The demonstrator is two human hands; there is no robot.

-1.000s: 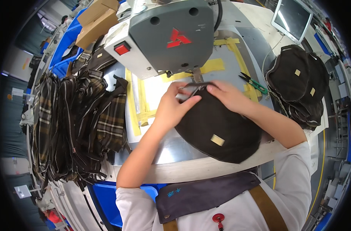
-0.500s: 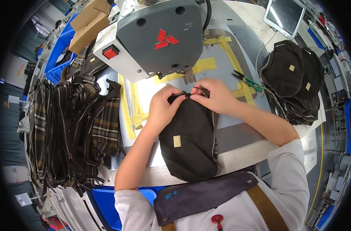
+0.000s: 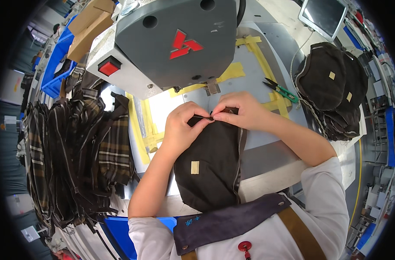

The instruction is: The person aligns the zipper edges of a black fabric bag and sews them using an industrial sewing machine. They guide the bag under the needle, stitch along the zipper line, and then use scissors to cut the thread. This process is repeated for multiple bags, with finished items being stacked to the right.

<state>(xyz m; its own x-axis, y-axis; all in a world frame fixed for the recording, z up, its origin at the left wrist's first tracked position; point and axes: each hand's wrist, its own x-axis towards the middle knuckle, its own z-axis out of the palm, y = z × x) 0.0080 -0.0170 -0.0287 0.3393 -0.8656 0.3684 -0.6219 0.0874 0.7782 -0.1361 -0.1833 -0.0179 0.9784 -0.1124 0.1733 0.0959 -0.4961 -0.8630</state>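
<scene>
A dark fabric pouch piece point(image 3: 210, 160) with a zipper down its right side and a small cream patch hangs over the front edge of the sewing table toward me. Pinched at its top edge are my left hand point(image 3: 184, 128) and my right hand point(image 3: 241, 112), fingertips meeting at one small spot. What lies exactly between the fingertips is mostly hidden. Just beyond my hands is the metal clamp of a grey sewing machine point(image 3: 180, 47), apart from the fabric. Green-handled thread snips point(image 3: 282, 91) lie to the right of my right hand.
At the left hangs a thick pile of plaid and dark zippered pieces point(image 3: 67, 160). Stacked dark pieces with cream patches point(image 3: 329, 82) sit at the right. Yellow tape point(image 3: 139, 125) marks the machine bed. A screen point(image 3: 323, 17), a blue bin point(image 3: 54, 80) and a cardboard box point(image 3: 89, 30) stand farther back.
Both hands and the fabric's top edge have drawn slightly toward me, away from the machine clamp. The fingertips have closed together at the edge. My view has also shifted a little.
</scene>
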